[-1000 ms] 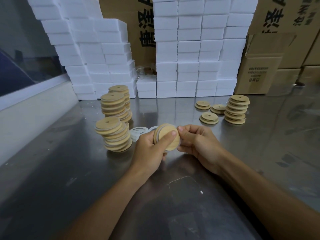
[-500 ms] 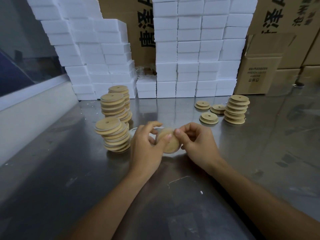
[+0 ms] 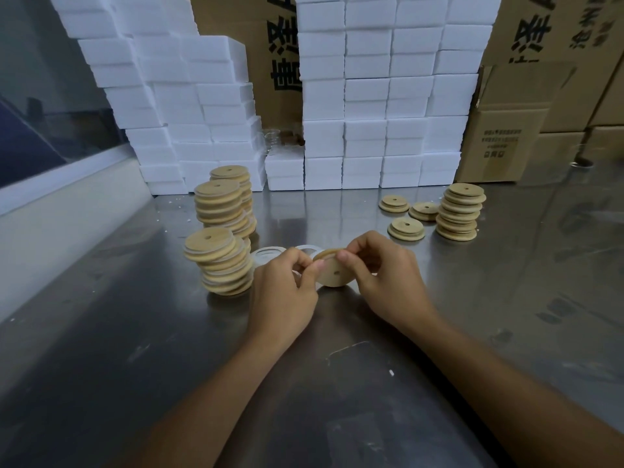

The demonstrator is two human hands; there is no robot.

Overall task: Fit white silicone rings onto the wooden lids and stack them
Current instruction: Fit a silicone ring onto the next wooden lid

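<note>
Both hands, left (image 3: 282, 292) and right (image 3: 385, 276), pinch one round, smooth wooden lid (image 3: 332, 272) above the brushed-metal surface (image 3: 135, 332). Since a moment ago, its flat holed face has tipped toward the camera.

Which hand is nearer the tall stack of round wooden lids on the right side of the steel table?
Right. The right hand lies nearer that stack; the left hand is further left, beyond the held lid.

Frame centre: wooden lid (image 3: 332, 272) pinched on edge between left hand (image 3: 283, 292) and right hand (image 3: 383, 280), above steel table (image 3: 101, 332).
</note>
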